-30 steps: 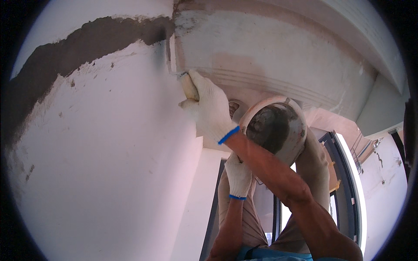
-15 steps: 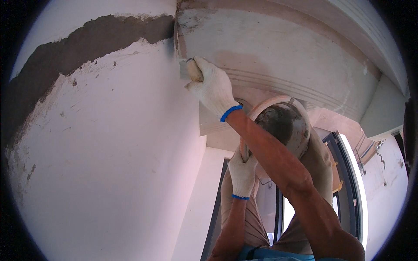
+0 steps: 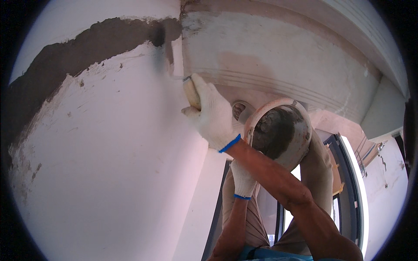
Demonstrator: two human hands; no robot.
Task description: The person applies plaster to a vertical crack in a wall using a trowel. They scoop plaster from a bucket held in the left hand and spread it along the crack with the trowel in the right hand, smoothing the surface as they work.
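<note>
My right hand (image 3: 214, 118), in a white glove with a blue cuff, grips the wooden handle of a trowel (image 3: 191, 93). The blade points up into the corner where the white wall (image 3: 109, 165) meets a grey plastered face (image 3: 270, 56); it is blurred and hard to make out. A band of dark wet mortar (image 3: 82, 52) runs along the top of the white wall to that corner. My left hand (image 3: 243, 179), gloved the same way, holds a round pan (image 3: 301, 114) from below, just right of my right wrist. Grey mortar (image 3: 272, 132) fills the pan.
A ribbed moulding (image 3: 278, 85) runs along the lower edge of the grey face. My legs in tan trousers (image 3: 318, 174) show below the pan. A dark-framed window (image 3: 348, 182) with bright daylight lies at the lower right, and a cracked white wall (image 3: 387, 174) beyond it.
My right hand slid the trowel up the corner, then came back down and slightly right. The pan and my left hand have barely shifted.
</note>
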